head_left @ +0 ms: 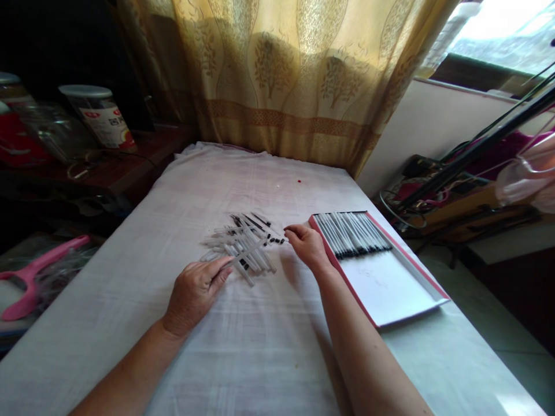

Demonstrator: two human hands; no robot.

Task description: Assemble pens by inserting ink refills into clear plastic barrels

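My left hand [197, 292] pinches the near end of a translucent pen barrel [248, 252], which slants up to the right over a loose pile of similar barrels [260, 261]. My right hand [307, 247] is closed, thumb and fingertips together, just beyond the barrel's far end; what it holds is too small to make out. Several small black caps [272, 239] lie between the barrel and my right fingertips. Thin dark-tipped pen refills [255, 221] lie at the back of the pile.
A red-edged white box lid [416, 289] at the right holds a row of black-ended pens [353, 234]. A tiny red piece [299, 181] lies farther back on the white cloth [234, 358]. Jars [102, 118] stand on a dark cabinet at the left, above a pink-handled item [32, 277].
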